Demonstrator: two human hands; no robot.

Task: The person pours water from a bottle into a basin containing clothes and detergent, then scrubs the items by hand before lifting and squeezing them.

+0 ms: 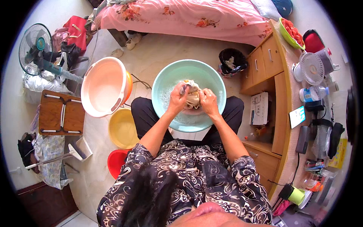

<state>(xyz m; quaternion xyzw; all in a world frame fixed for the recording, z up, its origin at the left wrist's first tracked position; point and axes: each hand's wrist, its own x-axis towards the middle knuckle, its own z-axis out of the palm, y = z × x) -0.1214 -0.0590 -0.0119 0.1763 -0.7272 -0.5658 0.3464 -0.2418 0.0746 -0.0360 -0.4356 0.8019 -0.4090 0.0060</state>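
A light green plastic basin (161, 76) with soapy water stands between my knees. Over it, both hands hold a wet, bunched, cream-coloured cloth (192, 99). My left hand (178, 98) grips the cloth's left side, with something small and dark at its fingers that I cannot make out. My right hand (208, 101) has its fingers closed on the cloth's right edge. Foam lies on the water to the left of the cloth and below it. Under the cloth, part of a pinkish thing shows in the basin; the rest of it is hidden.
At left stand a pink basin (105, 88), a yellow basin (124, 129) and a red basin (116, 163). A black-lined bin (232, 61) is beside the wooden desk (263, 56) at right. A bed (181, 20) lies ahead; a standing fan (38, 46) is at far left.
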